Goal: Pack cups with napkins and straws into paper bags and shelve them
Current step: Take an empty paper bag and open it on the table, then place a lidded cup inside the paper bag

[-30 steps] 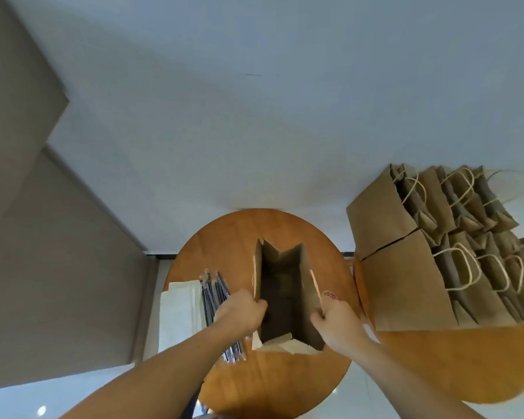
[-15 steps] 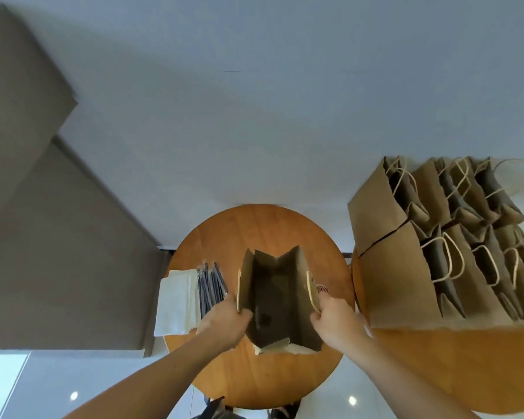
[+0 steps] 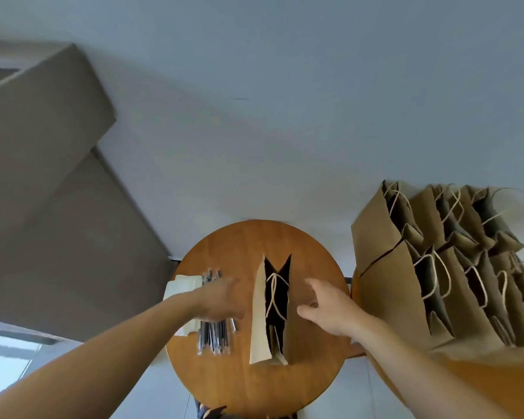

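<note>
brown bag [image 3: 259,316] just beside right grip [image 3: 330,306]

Head view, person's body. Only the two arms are in frame, from forearm to fingertips.

- Long bare left forearm [image 3: 103,361]: uncovered along its whole visible length, out to the frame corner.
- Bare right forearm [image 3: 430,373]: likewise uncovered.
- Left hand [image 3: 221,300]: bare and smeared by motion blur, so its fingers [image 3: 232,284] cannot be told apart.
- Right hand [image 3: 330,309]: bare and sharper, with the thumb and fingers [image 3: 316,287] distinct.
- Small dark spot [image 3: 314,304] on the right hand's inner side: too small to identify.
- Dark patterned shape [image 3: 212,412] at the bottom edge: cannot tell whether it is clothing.
</note>
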Demonstrator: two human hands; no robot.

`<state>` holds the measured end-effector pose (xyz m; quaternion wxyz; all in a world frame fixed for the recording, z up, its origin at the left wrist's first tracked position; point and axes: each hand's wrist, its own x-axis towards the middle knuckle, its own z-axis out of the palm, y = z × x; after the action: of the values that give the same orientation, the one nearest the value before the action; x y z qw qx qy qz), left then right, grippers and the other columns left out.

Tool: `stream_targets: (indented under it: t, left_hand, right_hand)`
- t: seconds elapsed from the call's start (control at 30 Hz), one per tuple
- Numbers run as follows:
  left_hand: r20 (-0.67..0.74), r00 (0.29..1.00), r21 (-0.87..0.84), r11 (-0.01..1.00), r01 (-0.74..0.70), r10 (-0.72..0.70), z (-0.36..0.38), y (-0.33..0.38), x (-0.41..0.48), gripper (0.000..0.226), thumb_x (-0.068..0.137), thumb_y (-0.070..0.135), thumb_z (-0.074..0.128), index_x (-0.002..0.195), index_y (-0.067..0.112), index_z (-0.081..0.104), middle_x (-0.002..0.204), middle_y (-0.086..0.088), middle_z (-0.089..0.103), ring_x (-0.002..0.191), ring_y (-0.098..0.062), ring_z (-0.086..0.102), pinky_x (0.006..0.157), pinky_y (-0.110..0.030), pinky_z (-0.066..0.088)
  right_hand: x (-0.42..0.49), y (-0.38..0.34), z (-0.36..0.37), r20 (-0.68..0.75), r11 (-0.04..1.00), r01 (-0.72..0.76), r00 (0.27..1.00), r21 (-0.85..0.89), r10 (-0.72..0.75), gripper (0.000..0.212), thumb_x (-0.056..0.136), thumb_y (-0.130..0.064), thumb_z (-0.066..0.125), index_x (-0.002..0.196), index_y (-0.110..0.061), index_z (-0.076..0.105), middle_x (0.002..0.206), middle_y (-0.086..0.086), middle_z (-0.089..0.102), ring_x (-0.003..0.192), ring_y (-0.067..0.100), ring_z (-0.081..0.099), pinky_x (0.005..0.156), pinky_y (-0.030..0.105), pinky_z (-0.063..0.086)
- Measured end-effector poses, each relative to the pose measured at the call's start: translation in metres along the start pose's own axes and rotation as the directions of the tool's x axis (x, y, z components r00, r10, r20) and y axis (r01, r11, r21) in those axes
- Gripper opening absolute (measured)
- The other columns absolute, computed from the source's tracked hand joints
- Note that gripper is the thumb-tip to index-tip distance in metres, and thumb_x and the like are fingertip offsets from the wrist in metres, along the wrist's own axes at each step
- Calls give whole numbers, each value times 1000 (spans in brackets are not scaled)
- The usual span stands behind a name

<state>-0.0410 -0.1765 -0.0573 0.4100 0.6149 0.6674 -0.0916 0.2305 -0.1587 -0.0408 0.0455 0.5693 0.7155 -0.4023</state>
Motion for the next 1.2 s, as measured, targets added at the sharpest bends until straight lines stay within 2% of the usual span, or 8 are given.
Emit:
stream_targets:
  t: [0.13,0.27,0.43,0.63,0.83,0.9,1.1,1.2]
  left_hand:
    - [-260,965,197,980,36,17,-36,20,-7,84,81,55,62,152,25,29,153,-4,40,135,-26,42,108,-45,42]
    - [-340,940,257,964,65,28,-64,35,-25,76,76,54,57,145,28,37,139,-2,49,125,-26,47,101,-44,46]
    - [-475,879,294,948,124,32,-110,31,-65,76,89,48,56,154,22,25,155,-5,34,141,-27,33,112,-45,36]
    - [-686,728,176,966,188,-17,-195,-15,-147,75,89,47,57,153,22,26,156,-3,32,143,-27,29,113,-44,33]
    - [-850,519,71,955,288,-93,-278,-92,-243,69,87,44,58,149,26,36,152,0,37,138,-26,33,101,-41,37]
    - [-874,466,17,951,308,-135,-294,-125,-270,68,87,43,59,149,26,37,153,1,37,140,-26,31,105,-43,37]
    - [-862,400,-127,896,425,-312,-306,-231,-330,72,87,45,60,151,25,33,156,-1,33,143,-27,28,111,-46,35]
    - [-828,390,-181,851,492,-402,-298,-279,-358,65,87,46,62,144,23,42,151,-3,39,139,-29,33,108,-48,39]
  right_hand:
    - [5,-34,-30,-111,987,93,988,-130,-108,65,98,-44,51,154,-23,25,161,-1,24,147,21,27,118,40,30]
    - [10,-71,-49,-125,957,168,972,-236,-201,65,99,-44,50,153,-17,27,160,2,26,146,22,26,118,40,28]
    - [18,-137,-65,-122,906,261,941,-335,-316,66,98,-45,50,152,-15,28,156,3,31,143,24,30,116,41,31]
    - [27,-252,-84,-114,813,407,864,-416,-491,67,97,-45,51,152,-16,29,157,3,30,144,22,26,117,39,28]
    - [19,-401,-89,-139,667,549,710,-504,-690,63,94,-43,57,147,-15,39,150,6,40,139,24,35,112,36,32]
    - [17,-446,-82,-128,630,594,669,-501,-733,61,94,-43,58,146,-15,41,149,5,41,136,24,39,110,36,34]
    - [16,-557,-27,-4,493,715,566,-496,-824,58,93,-44,58,144,-20,44,150,0,42,134,21,42,108,35,36]
    - [13,-600,13,119,420,768,533,-483,-838,61,94,-44,57,147,-20,39,152,-1,39,137,20,38,110,35,34]
